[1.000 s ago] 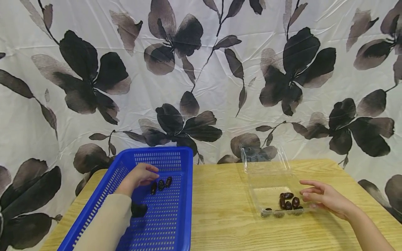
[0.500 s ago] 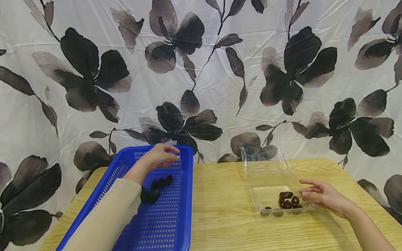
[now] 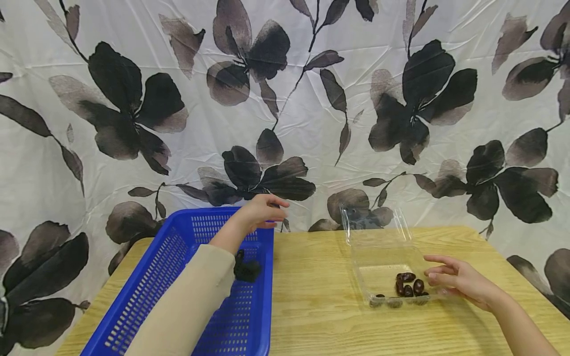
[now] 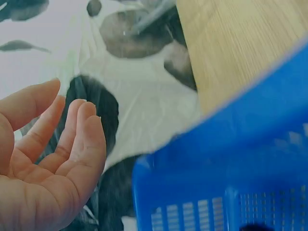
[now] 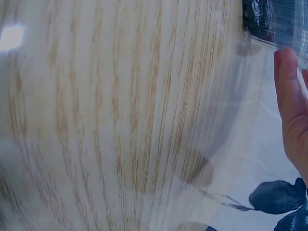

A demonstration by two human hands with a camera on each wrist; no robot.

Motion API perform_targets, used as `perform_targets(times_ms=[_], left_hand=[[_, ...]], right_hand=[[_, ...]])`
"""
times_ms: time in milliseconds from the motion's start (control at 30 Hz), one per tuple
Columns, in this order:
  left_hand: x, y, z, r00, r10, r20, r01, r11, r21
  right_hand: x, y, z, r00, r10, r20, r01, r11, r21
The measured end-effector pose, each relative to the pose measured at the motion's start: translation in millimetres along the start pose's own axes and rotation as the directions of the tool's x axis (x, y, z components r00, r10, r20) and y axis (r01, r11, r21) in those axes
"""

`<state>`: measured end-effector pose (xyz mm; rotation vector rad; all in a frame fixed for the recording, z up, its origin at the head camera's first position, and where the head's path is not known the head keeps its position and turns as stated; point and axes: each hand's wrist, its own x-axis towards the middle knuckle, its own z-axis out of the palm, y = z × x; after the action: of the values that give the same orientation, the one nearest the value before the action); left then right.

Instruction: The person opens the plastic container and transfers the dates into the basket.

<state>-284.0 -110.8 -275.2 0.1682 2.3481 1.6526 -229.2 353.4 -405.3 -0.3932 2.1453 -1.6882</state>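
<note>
My left hand (image 3: 265, 211) is raised over the far right corner of the blue plastic basket (image 3: 270, 296). Its fingers are loosely bent, and the left wrist view shows nothing in the palm. Inside the basket lies a dark date (image 3: 239, 254), partly covered by my arm and a dark item under the sleeve. To the right, a clear hinged plastic container (image 3: 378, 252) stands with its lid up; several brown dates (image 3: 418, 287) are gathered near its front right. My right hand (image 3: 465, 283) is at the container's right side, fingers extended along the wall.
Both containers stand on a light wooden table (image 3: 311, 296), with bare wood between them. A white cloth (image 3: 320, 148) with dark flowers hangs right behind the table's far edge.
My left hand has moved from over the dates in the basket up and right to its far right corner. My right hand and the clear container have stayed put.
</note>
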Motion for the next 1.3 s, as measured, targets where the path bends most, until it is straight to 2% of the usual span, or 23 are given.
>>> perform_targets(times_ms=[367, 600, 700, 900, 1100, 1300], left_hand=[[8.7, 16.2, 46.8, 0.995, -0.036, 0.094, 0.039, 0.999, -0.023], [8.4, 27.2, 71.1, 0.984, -0.022, 0.177, 0.022, 1.0, 0.005], [10.1, 29.4, 83.4, 0.979, -0.022, 0.203, 0.025, 1.0, -0.01], [16.0, 21.7, 114.4, 0.963, -0.032, 0.267, 0.037, 0.999, -0.014], [14.1, 10.5, 143.3, 0.949, -0.039, 0.314, 0.04, 0.999, 0.005], [16.0, -0.6, 167.6, 0.941, -0.041, 0.336, 0.061, 0.997, -0.049]], right_hand=[[1.0, 1.0, -0.5, 1.0, -0.011, 0.015, 0.01, 1.0, 0.012], [0.9, 0.8, -0.4, 1.0, -0.006, 0.02, 0.005, 0.999, 0.038], [-0.3, 0.2, -1.0, 1.0, -0.01, 0.029, 0.008, 0.999, 0.052], [-0.4, 0.3, -0.5, 0.999, -0.017, 0.04, 0.014, 0.997, 0.078], [0.7, 2.4, -0.8, 0.999, -0.019, 0.035, 0.016, 0.997, 0.075], [-0.9, 4.6, -2.7, 0.999, -0.013, 0.036, 0.01, 0.997, 0.077]])
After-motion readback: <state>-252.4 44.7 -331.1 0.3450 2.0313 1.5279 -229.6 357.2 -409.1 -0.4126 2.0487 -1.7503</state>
